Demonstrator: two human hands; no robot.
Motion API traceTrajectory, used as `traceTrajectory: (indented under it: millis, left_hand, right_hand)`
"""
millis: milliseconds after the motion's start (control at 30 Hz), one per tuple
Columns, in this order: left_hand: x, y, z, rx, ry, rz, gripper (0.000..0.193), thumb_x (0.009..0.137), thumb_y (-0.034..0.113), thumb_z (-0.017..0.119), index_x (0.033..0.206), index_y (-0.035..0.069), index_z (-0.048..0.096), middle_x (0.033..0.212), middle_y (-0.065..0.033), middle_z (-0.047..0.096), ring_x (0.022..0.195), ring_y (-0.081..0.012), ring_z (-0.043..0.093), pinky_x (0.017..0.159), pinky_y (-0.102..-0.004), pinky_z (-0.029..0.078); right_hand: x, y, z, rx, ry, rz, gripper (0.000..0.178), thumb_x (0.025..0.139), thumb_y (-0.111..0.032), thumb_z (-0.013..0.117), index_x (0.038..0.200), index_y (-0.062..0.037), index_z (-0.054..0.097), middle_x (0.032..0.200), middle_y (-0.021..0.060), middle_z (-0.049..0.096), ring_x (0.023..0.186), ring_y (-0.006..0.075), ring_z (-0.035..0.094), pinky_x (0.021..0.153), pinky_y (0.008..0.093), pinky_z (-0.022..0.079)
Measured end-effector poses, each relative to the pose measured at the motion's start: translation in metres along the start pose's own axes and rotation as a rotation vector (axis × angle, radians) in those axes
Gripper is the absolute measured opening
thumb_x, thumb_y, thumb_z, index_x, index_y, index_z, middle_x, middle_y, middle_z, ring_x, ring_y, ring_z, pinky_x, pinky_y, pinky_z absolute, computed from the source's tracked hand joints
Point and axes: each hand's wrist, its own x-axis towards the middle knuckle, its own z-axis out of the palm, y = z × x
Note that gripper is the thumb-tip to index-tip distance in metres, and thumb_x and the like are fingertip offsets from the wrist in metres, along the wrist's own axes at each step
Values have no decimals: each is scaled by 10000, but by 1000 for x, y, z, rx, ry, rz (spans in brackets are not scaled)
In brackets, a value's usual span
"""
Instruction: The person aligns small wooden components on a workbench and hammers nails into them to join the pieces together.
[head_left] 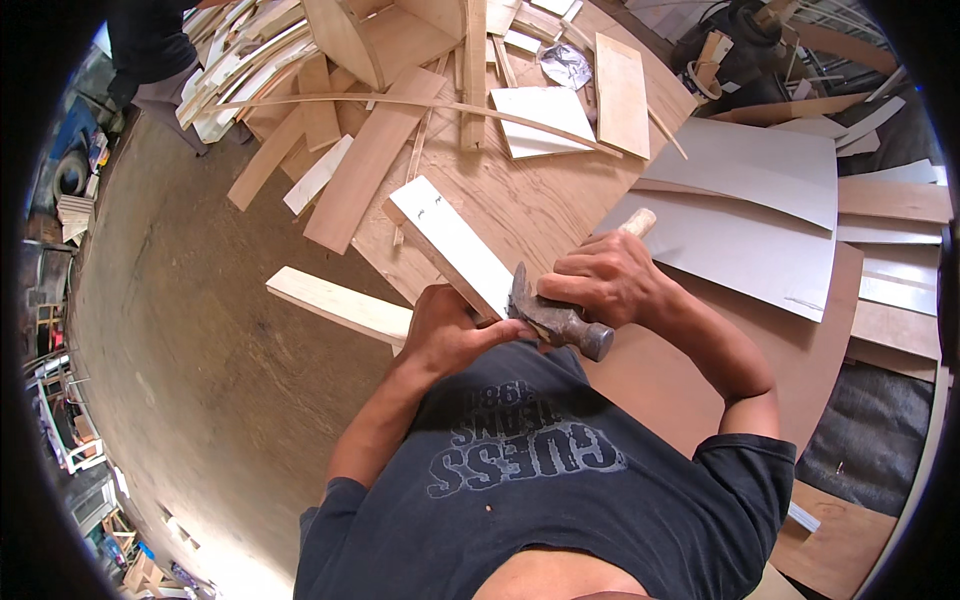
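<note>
A claw hammer is in my right hand, its fingers wrapped round the handle close to the head. The pale handle end sticks out past the hand, and the claw rests at the near end of a white-faced board. My left hand grips that board's near end, with the thumb along its edge. Small dark marks show on the board's far end. Whether the claw has hold of a nail is too small to tell. A pale wooden strip juts out to the left behind my left hand.
Ahead stands a wooden worktable loaded with planks, a long thin strip and a curved plywood piece. Grey sheets lie at the right. A person is at the far left, beside stacked curved strips.
</note>
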Motion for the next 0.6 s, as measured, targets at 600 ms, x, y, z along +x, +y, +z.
traceTrajectory:
  millis: [600]
  left_hand:
    - [1, -2, 0, 132, -81, 46, 576, 765, 536, 892, 1019, 25, 812, 888, -176, 795, 881, -370, 783, 791, -442, 607]
  right_hand:
    - [-3, 10, 11, 9, -53, -49, 339, 734, -274, 792, 1044, -232, 661, 680, -11, 543, 559, 239, 633, 466, 403, 452]
